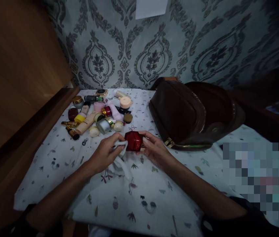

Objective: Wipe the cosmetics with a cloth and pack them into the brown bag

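A dark red, faceted glass bottle (133, 141) is held just above the cloth-covered table, near its middle. My right hand (155, 148) is closed round the bottle's right end. With my left hand (107, 149) I pinch a white cloth (119, 166), pressing it against the left side of the bottle. The loose part of the cloth hangs below my left fingers. Beyond my left hand lies a cluster of cosmetics, among them a grey-lidded jar (103, 126), a pink tube (114, 110) and a beige tube (87, 122).
A brown leather bag (178, 112) with an open zipper stands at the back right. Behind the table is a patterned wall (124, 49). A wooden cabinet (23, 59) borders the left side. A blurred-out patch covers the right edge.
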Demonstrator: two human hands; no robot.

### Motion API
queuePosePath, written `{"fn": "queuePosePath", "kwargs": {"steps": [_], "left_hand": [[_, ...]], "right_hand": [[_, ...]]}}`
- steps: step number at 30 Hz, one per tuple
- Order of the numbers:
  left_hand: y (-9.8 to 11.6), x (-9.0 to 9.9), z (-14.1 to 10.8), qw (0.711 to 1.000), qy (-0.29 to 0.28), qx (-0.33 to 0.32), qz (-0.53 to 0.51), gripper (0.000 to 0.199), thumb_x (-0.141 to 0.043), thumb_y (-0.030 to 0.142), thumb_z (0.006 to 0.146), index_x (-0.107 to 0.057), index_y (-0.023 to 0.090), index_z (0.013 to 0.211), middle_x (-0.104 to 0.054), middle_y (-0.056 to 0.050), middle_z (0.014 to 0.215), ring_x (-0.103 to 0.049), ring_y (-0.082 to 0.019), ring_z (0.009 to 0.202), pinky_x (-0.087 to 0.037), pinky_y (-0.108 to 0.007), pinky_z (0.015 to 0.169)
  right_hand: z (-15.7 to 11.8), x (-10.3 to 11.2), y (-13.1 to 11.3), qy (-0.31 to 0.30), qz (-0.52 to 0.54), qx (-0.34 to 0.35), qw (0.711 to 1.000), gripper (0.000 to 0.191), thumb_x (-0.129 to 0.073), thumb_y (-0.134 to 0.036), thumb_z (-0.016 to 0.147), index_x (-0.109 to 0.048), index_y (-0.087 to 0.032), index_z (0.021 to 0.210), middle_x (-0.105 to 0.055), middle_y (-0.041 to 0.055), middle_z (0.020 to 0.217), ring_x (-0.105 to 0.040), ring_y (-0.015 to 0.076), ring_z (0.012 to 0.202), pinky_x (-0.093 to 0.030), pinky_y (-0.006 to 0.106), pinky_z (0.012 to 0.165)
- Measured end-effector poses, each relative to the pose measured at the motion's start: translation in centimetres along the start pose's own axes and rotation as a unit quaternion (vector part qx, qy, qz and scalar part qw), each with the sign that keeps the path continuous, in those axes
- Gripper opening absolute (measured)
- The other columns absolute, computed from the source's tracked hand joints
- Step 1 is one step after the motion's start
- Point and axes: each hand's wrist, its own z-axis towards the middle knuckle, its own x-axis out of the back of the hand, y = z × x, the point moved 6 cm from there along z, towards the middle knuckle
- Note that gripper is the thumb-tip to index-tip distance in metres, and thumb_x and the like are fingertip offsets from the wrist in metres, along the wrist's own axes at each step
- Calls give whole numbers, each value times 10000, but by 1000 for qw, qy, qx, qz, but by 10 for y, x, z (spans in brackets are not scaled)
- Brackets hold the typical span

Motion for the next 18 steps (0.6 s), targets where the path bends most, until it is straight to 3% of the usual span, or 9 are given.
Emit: {"fn": "queuePosePath", "kwargs": {"steps": [5,13,18], "left_hand": [[-5,1,-1,998,42,34,-15,125,-507,310,920,-540,206,981,-621,-9,906,-590,-179,851,-449,-260,754],[-12,-3,-8,998,45,38,3,244,-559,444,891,-581,235,1013,-654,-35,999,-613,-234,979,-497,-303,837],[-11,-12,-13,992,109,64,2,362,-543,557,869,-584,249,1056,-658,-13,1006,-614,-228,917,-477,-304,806]], "right_hand": [[1,-3,2,-24,-15,4,1000,507,-820,-480,689,-603,-203,1054,-660,34,942,-644,143,770,-549,271,664],[-2,-3,-4,10,-33,20,999,625,-885,-506,554,-612,-199,1025,-611,-9,884,-599,132,801,-522,255,694],[2,3,-3,21,-4,24,999,722,-882,-585,476,-622,-199,1027,-575,-37,814,-560,104,719,-503,246,673]]}}
